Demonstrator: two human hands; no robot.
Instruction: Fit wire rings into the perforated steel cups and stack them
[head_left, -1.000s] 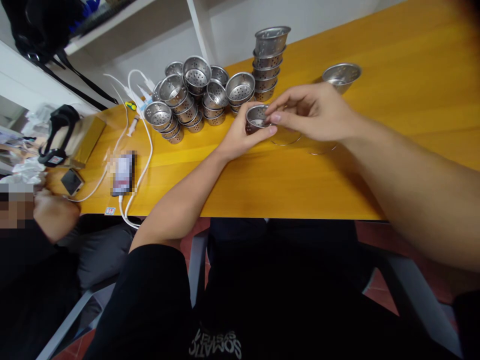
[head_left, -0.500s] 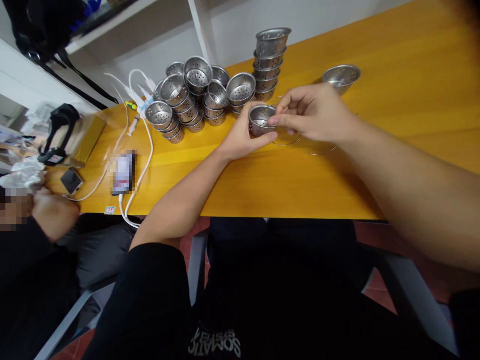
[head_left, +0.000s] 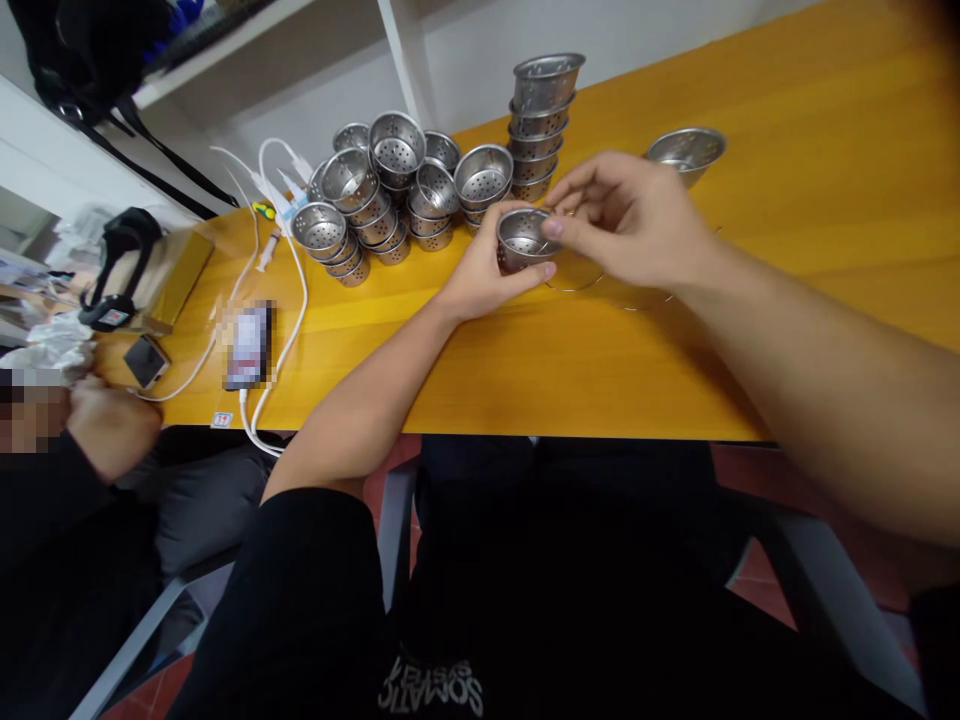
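My left hand (head_left: 480, 275) grips a small perforated steel cup (head_left: 519, 238) just above the yellow table (head_left: 787, 240). My right hand (head_left: 626, 215) meets it from the right, thumb and forefinger pinched at the cup's rim; what they pinch is too small to tell. Two thin wire rings (head_left: 577, 278) lie on the table under my right hand. Behind the held cup stand several stacks of like cups (head_left: 390, 190) and one tall stack (head_left: 541, 120). A single steel bowl (head_left: 686, 150) sits alone to the right.
At the table's left end lie a phone (head_left: 247, 345), white cables (head_left: 289, 290), a small dark device (head_left: 144, 360) and a yellow box with a black strap (head_left: 142, 275). Another person's hand (head_left: 112, 425) rests at the far left. White shelving (head_left: 337, 40) stands behind.
My right hand has lifted slightly and shifted its fingers along the cup's rim. The cup has turned a little in my left hand. Nothing else has moved.
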